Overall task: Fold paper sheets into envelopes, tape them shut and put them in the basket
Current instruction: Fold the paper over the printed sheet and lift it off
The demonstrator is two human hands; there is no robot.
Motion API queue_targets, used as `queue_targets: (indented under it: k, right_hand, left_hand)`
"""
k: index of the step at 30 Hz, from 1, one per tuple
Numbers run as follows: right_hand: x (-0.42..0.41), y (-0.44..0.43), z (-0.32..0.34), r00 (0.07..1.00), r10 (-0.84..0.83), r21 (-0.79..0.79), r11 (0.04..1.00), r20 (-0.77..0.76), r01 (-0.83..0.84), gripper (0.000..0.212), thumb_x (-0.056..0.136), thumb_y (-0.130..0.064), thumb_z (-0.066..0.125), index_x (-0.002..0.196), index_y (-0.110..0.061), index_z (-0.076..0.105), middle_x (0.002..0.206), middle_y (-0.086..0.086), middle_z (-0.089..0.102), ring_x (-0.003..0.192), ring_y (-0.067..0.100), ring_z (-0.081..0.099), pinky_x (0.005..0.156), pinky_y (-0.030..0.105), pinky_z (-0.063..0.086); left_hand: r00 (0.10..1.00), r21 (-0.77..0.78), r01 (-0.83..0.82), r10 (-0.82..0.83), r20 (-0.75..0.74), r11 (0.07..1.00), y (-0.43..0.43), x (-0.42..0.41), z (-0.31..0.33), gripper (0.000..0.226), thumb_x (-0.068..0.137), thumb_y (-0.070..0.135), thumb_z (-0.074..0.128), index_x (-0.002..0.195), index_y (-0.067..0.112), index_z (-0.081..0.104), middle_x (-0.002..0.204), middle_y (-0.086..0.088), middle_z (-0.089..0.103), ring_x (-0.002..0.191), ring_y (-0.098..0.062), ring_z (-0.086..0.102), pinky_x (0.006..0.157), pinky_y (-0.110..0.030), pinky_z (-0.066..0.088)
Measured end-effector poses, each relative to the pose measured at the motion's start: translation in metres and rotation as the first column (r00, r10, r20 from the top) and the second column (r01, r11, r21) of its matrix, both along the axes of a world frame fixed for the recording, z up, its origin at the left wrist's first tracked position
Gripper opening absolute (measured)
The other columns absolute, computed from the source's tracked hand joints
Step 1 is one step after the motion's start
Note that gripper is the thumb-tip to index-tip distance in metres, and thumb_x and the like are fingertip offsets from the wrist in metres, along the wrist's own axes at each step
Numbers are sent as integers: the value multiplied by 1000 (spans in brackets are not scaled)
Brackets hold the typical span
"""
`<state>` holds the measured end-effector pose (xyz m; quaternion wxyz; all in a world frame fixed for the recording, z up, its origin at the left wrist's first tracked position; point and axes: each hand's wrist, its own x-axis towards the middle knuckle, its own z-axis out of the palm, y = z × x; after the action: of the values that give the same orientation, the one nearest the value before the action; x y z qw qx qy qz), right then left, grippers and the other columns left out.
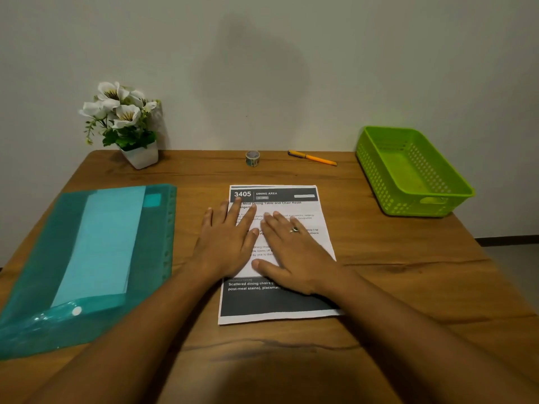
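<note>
Your left hand [226, 243] lies flat, fingers straight and spread, on the left part of the printed paper sheet [277, 301], with its outer fingers hanging over the sheet's left edge onto the wooden table [408, 272]. Your right hand [294, 255] is flat too, palm down on the sheet's middle, fingers straight, ring [294, 229] on one finger; neither hand grips anything. The sheet sits unfolded at table centre, printed side up, dark header at the far end. The green basket [437, 199] is at the far right, well apart from the sheet. The tape roll [252, 157] stands near the far edge, behind the sheet, with the orange pen [313, 158] just to its right. A teal plastic folder [73, 258] with paper inside lies left. White potted flowers [122, 121] stand in the far left corner.
</note>
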<state>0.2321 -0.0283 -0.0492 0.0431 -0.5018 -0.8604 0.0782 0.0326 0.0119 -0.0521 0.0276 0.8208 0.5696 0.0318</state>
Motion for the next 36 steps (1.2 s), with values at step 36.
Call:
queue_targets:
  k: [36]
  right_hand:
    - [44,45,-3,991,-116,-16,993,68,117,97,96,-79,7,165,-13,1,174,7,-4,160,20,-7,126,42,-7]
  left_hand:
    - [995,-40,85,-87,-45,996,37,-10,3,87,98,74,10,164,19,3,172,-7,2,158,-25,-2,127,-52,1]
